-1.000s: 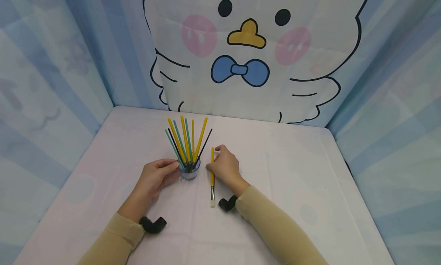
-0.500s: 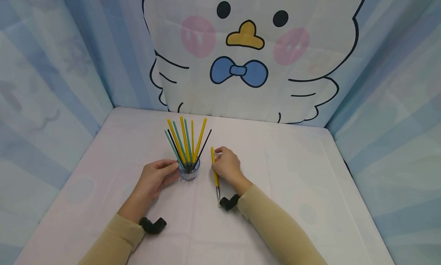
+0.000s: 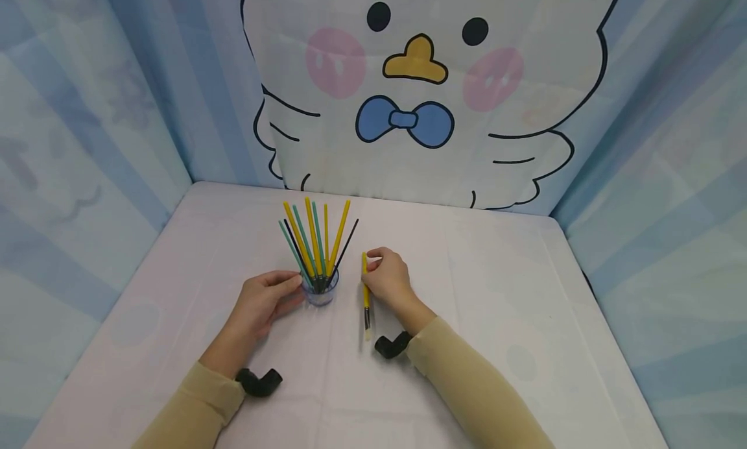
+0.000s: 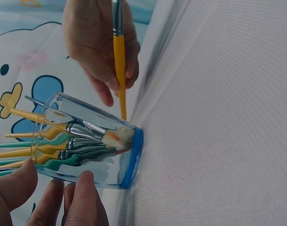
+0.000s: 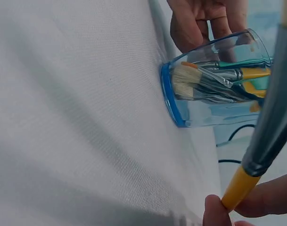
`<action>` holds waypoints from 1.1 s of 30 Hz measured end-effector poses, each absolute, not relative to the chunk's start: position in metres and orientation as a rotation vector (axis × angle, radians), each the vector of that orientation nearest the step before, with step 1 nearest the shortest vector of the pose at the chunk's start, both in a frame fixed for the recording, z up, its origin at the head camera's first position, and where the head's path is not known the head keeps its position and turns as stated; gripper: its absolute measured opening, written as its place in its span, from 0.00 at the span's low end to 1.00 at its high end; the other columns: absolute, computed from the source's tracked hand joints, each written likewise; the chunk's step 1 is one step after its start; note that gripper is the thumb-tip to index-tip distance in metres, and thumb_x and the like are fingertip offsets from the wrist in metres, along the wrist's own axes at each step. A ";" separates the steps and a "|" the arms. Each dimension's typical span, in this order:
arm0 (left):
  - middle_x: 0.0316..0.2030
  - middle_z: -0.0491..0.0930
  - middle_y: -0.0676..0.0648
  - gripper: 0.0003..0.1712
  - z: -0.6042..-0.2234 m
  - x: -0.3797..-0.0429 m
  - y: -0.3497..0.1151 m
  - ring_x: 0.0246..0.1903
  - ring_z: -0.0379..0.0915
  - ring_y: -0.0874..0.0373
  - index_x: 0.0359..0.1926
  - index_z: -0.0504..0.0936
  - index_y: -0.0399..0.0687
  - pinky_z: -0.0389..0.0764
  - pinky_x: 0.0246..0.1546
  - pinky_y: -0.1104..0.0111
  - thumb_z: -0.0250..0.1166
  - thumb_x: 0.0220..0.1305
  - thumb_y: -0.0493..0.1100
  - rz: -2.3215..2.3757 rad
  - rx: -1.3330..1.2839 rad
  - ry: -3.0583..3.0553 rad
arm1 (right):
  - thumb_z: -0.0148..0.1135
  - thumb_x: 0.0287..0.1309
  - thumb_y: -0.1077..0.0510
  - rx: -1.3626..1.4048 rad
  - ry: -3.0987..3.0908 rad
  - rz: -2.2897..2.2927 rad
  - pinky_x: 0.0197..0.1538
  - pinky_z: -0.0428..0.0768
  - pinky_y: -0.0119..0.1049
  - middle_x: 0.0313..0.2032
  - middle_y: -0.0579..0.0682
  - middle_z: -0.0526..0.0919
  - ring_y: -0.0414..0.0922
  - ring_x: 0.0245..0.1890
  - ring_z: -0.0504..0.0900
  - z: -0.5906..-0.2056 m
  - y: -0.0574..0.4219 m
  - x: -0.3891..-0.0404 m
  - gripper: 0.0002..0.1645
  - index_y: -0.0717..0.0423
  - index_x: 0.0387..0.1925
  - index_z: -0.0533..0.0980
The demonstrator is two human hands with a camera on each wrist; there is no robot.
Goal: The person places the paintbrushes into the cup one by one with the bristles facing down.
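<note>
A clear cup (image 3: 320, 298) with a blue base stands upright on the table, holding several paintbrushes (image 3: 315, 241) bristles down. Their handles are yellow, green and black and fan out above the rim. My left hand (image 3: 265, 298) holds the cup's left side, thumb near the rim and fingers along the wall, as the left wrist view shows. Just right of the cup, my right hand (image 3: 390, 277) pinches a yellow-handled paintbrush (image 3: 366, 298) between thumb and fingers. Its pale bristles point toward me. In the right wrist view its metal ferrule (image 5: 270, 108) looms close to the camera.
A pale pink cloth covers the table (image 3: 496, 319). At the back hangs a curtain (image 3: 420, 170) printed with a cartoon bird, and striped blue curtains (image 3: 76, 150) close in the sides. Black wrist mounts (image 3: 259, 382) stick out beside both sleeves.
My right hand has shifted slightly right, away from the cup, with the yellow paintbrush. The brush's bristle end swung right, then straightened. My left hand and the cup have stayed in place.
</note>
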State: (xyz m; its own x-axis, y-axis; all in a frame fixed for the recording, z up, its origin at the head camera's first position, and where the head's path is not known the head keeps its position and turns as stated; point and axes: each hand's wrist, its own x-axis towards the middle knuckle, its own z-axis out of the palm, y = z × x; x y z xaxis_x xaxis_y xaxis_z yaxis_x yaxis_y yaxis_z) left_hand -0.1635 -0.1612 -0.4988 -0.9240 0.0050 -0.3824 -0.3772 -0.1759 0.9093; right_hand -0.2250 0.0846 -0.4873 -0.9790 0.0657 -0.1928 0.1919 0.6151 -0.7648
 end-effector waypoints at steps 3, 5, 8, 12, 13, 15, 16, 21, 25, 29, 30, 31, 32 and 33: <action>0.47 0.84 0.50 0.26 -0.499 -0.164 -0.162 0.45 0.87 0.64 0.66 0.79 0.28 0.92 0.54 0.68 0.71 0.74 0.40 2.195 -0.428 1.831 | 0.72 0.55 0.68 0.241 2.662 -1.335 0.31 0.87 0.28 0.39 0.52 0.86 0.45 0.32 0.83 -0.489 0.086 -0.225 0.28 0.58 0.59 0.81; 0.47 0.84 0.50 0.26 -0.499 -0.164 -0.162 0.45 0.87 0.64 0.66 0.79 0.28 0.92 0.54 0.68 0.71 0.74 0.40 2.196 -0.426 1.834 | 0.72 0.55 0.69 0.255 2.634 -1.362 0.31 0.89 0.29 0.41 0.53 0.86 0.44 0.32 0.84 -0.491 0.087 -0.225 0.28 0.59 0.59 0.81; 0.47 0.85 0.50 0.26 -0.500 -0.164 -0.162 0.45 0.87 0.64 0.65 0.79 0.28 0.92 0.54 0.67 0.71 0.74 0.40 2.193 -0.422 1.844 | 0.73 0.55 0.70 0.276 2.584 -1.419 0.30 0.89 0.29 0.41 0.54 0.87 0.44 0.30 0.84 -0.491 0.088 -0.225 0.28 0.59 0.59 0.81; 0.47 0.85 0.51 0.25 -0.502 -0.165 -0.161 0.46 0.87 0.64 0.65 0.80 0.29 0.93 0.54 0.67 0.71 0.74 0.40 2.187 -0.423 1.857 | 0.72 0.55 0.72 0.297 2.527 -1.503 0.27 0.88 0.29 0.41 0.54 0.85 0.44 0.29 0.82 -0.488 0.089 -0.224 0.28 0.59 0.59 0.82; 0.47 0.85 0.51 0.25 -0.502 -0.165 -0.161 0.46 0.87 0.64 0.65 0.80 0.29 0.93 0.54 0.67 0.71 0.74 0.40 2.185 -0.423 1.860 | 0.71 0.54 0.72 0.298 2.517 -1.523 0.27 0.88 0.29 0.41 0.54 0.84 0.44 0.29 0.82 -0.487 0.089 -0.224 0.28 0.59 0.59 0.82; 0.47 0.85 0.50 0.25 -0.502 -0.165 -0.161 0.46 0.87 0.64 0.64 0.80 0.29 0.93 0.54 0.67 0.71 0.74 0.40 2.183 -0.427 1.863 | 0.70 0.54 0.73 0.299 2.503 -1.555 0.27 0.88 0.29 0.41 0.54 0.83 0.45 0.29 0.82 -0.485 0.090 -0.223 0.29 0.59 0.59 0.82; 0.47 0.85 0.50 0.25 -0.502 -0.165 -0.161 0.46 0.87 0.64 0.64 0.80 0.29 0.93 0.54 0.67 0.71 0.74 0.40 2.183 -0.428 1.863 | 0.70 0.54 0.73 0.300 2.496 -1.573 0.27 0.88 0.30 0.41 0.54 0.83 0.45 0.29 0.82 -0.483 0.090 -0.223 0.29 0.58 0.59 0.82; 0.48 0.84 0.50 0.25 -0.502 -0.165 -0.162 0.46 0.86 0.64 0.65 0.80 0.28 0.93 0.54 0.66 0.71 0.74 0.40 2.179 -0.427 1.864 | 0.69 0.56 0.73 0.309 2.444 -1.709 0.28 0.90 0.32 0.43 0.55 0.82 0.46 0.32 0.82 -0.474 0.090 -0.220 0.30 0.56 0.61 0.81; 0.50 0.84 0.49 0.26 -0.501 -0.165 -0.162 0.46 0.87 0.63 0.65 0.79 0.29 0.93 0.54 0.66 0.71 0.74 0.40 2.174 -0.428 1.864 | 0.69 0.57 0.73 0.310 2.411 -1.829 0.30 0.91 0.34 0.45 0.56 0.82 0.47 0.35 0.83 -0.464 0.089 -0.217 0.30 0.55 0.61 0.79; 0.51 0.84 0.48 0.25 -0.500 -0.164 -0.161 0.46 0.86 0.62 0.65 0.80 0.29 0.93 0.54 0.65 0.71 0.74 0.40 2.169 -0.439 1.861 | 0.69 0.59 0.73 0.315 2.373 -1.941 0.33 0.94 0.36 0.48 0.56 0.80 0.49 0.37 0.84 -0.456 0.089 -0.215 0.31 0.54 0.63 0.77; 0.51 0.84 0.48 0.25 -0.500 -0.164 -0.161 0.47 0.86 0.62 0.65 0.80 0.30 0.93 0.55 0.65 0.71 0.74 0.40 2.168 -0.443 1.859 | 0.69 0.60 0.73 0.312 2.363 -1.971 0.34 0.94 0.38 0.48 0.56 0.79 0.49 0.37 0.84 -0.454 0.089 -0.214 0.31 0.54 0.63 0.76; 0.51 0.84 0.48 0.25 -0.500 -0.164 -0.161 0.47 0.86 0.62 0.65 0.80 0.30 0.93 0.54 0.65 0.71 0.74 0.41 2.167 -0.446 1.858 | 0.69 0.60 0.73 0.310 2.351 -2.000 0.35 0.95 0.39 0.49 0.56 0.79 0.49 0.38 0.85 -0.452 0.089 -0.213 0.32 0.54 0.64 0.75; 0.51 0.83 0.48 0.26 -0.500 -0.164 -0.161 0.47 0.86 0.62 0.65 0.80 0.30 0.93 0.54 0.65 0.71 0.74 0.41 2.166 -0.449 1.856 | 0.69 0.61 0.73 0.309 2.337 -2.030 0.36 0.95 0.40 0.49 0.56 0.79 0.50 0.38 0.85 -0.450 0.089 -0.212 0.32 0.53 0.64 0.74; 0.51 0.84 0.48 0.26 -0.500 -0.164 -0.161 0.47 0.86 0.62 0.65 0.80 0.30 0.93 0.54 0.65 0.71 0.74 0.41 2.165 -0.453 1.855 | 0.69 0.61 0.73 0.306 2.325 -2.056 0.37 0.96 0.41 0.49 0.56 0.78 0.50 0.38 0.85 -0.447 0.089 -0.210 0.32 0.53 0.64 0.74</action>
